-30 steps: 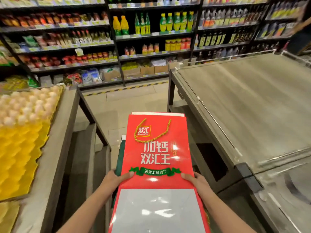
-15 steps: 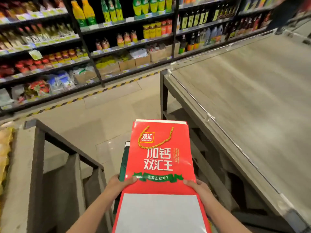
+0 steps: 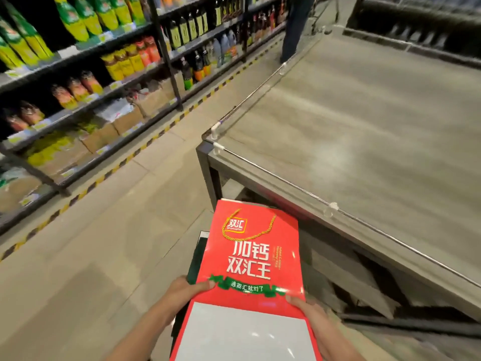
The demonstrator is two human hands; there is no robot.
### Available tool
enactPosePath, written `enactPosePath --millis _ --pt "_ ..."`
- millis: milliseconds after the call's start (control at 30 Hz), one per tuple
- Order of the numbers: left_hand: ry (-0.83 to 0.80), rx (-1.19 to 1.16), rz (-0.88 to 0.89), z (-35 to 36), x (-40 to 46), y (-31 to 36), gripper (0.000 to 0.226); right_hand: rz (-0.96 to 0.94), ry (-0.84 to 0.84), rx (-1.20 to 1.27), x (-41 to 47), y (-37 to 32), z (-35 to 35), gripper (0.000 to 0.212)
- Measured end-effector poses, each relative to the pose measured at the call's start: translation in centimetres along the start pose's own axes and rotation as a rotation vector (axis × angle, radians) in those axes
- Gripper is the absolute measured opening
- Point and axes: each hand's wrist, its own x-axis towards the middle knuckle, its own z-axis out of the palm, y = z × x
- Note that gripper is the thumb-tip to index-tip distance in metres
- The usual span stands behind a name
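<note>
Gripping the red bag (image 3: 250,259) by both side edges: left hand (image 3: 182,291) and right hand (image 3: 311,312), fingers (image 3: 207,284) clamped on, thumbs on top. Held flat beside the bench (image 3: 364,131), long axis pointing away, handle end farthest.

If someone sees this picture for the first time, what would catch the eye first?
Probably the bright red box at bottom centre, gripped at its sides by the left hand and right hand. To its right spreads a grey display table; shelves of bottles line the left.
</note>
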Motion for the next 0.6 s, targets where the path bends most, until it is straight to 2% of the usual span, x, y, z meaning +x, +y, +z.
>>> enactPosePath --millis 67,167,233,300,367,500,600 --pt "-0.053 0.032 0.008 -0.7 2.2 2.0 0.071 -0.028 -0.014 0.046 1.1 -0.8 0.7 0.068" --pt "-0.085 0.064 0.025 -1.1 5.1 4.8 0.056 -0.026 -0.023 0.108 3.2 -2.1 0.6 0.052" --pt "-0.100 0.091 0.033 -1.3 6.9 6.4 0.062 -0.017 -0.016 0.125 4.4 -3.0 0.7 0.057" --pt "-0.115 0.098 0.051 -1.4 8.7 7.6 0.072 -0.014 0.032 0.132 5.9 -3.9 0.8 0.075" --pt "-0.113 0.108 0.070 -1.5 10.7 8.5 0.071 -0.035 0.070 0.145 7.5 -4.7 0.8 0.083" --pt "-0.134 0.104 0.106 -0.9 14.8 10.3 0.033 -0.119 0.122 0.174 10.3 -5.8 0.4 0.080" --pt "-0.162 0.114 0.156 -0.7 18.6 11.1 0.030 -0.155 0.147 0.180 13.2 -6.5 -0.1 0.074"
